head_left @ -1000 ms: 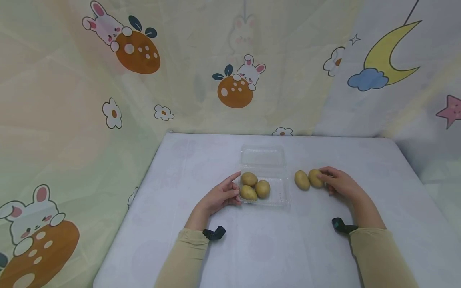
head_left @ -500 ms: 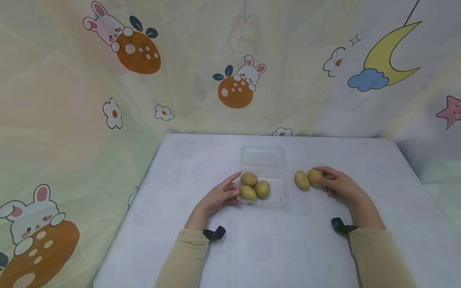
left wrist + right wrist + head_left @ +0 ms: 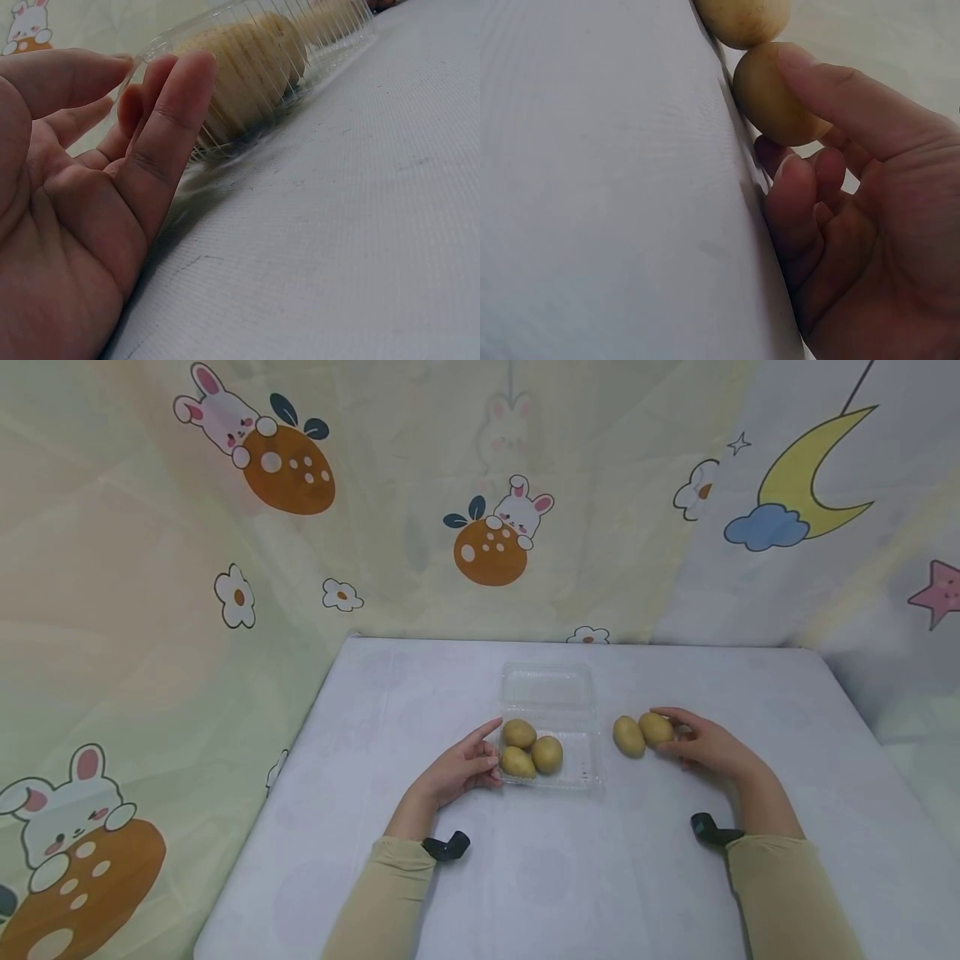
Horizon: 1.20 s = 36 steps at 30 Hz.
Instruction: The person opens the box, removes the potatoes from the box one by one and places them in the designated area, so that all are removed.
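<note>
A clear plastic clamshell box [image 3: 577, 758] lies with its lid folded back, three potatoes [image 3: 547, 754] in its left part. At the box's left side rests my left hand [image 3: 453, 772], fingertips touching the wall. The left wrist view shows those fingers [image 3: 176, 112] loosely extended against the ribbed plastic, a potato [image 3: 244, 75] behind it. Right of the box, two potatoes lie side by side on the table. My right hand [image 3: 708, 743] holds the nearer-to-hand potato [image 3: 656, 729] between thumb and index finger; the other potato [image 3: 628, 736] touches its left side.
A white cloth covers the table [image 3: 555, 877]. The lid [image 3: 547, 687] lies behind the box's base. A patterned curtain [image 3: 390, 527] hangs behind and to the sides. Each wrist carries a small black camera mount [image 3: 447, 846].
My right index finger has reached farther over the back of the potato, which has shifted slightly left toward the other one. The left hand and the box have stayed still.
</note>
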Available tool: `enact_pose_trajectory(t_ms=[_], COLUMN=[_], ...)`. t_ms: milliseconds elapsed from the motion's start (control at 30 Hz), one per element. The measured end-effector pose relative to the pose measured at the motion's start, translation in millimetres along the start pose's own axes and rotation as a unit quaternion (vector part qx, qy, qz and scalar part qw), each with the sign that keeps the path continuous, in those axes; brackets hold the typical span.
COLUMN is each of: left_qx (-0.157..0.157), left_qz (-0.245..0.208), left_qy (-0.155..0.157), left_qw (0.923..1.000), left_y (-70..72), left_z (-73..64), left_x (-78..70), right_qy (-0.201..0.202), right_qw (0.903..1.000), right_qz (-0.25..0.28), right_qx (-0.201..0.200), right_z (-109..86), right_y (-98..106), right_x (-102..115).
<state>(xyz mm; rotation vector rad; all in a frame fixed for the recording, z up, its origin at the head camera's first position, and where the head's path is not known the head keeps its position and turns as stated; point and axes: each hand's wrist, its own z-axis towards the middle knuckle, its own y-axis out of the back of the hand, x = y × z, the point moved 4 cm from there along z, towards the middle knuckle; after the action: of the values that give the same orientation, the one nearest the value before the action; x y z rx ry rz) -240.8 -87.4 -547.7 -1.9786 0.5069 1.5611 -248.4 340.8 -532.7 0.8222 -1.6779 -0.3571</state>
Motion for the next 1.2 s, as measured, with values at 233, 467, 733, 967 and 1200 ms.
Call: enact_pose_trajectory(t_ms=[233,467,733,967,1200], left_qx=[0.002,0.006,0.003,0.003,0.005], left_qz=[0.000,0.000,-0.003,0.000,0.002], left_qy=[0.000,-0.001,-0.001,-0.004,-0.005], left_qw=[1.0000,1.0000,1.0000,1.0000,1.0000], left_y=[-0.2,0.7,0.2,0.3,1.0], left_z=[-0.5,0.2,-0.1,0.6,1.0], left_x=[-0.4,0.3,-0.4,-0.1,1.1], right_qy=[-0.002,0.000,0.006,0.008,0.005], right_qw=[1.0000,1.0000,1.0000,1.0000,1.0000], right_qz=[-0.007,-0.006,-0.006,-0.001,-0.006], right_qx=[-0.001,-0.002,0.000,-0.004,-0.004], right_z=[3.0,4.8,3.4,1.6,-0.5], right_y=[-2.2,-3.0,-2.6,-2.3,-2.2], right_x=[-1.6,-2.3,-1.4,-1.2,0.0])
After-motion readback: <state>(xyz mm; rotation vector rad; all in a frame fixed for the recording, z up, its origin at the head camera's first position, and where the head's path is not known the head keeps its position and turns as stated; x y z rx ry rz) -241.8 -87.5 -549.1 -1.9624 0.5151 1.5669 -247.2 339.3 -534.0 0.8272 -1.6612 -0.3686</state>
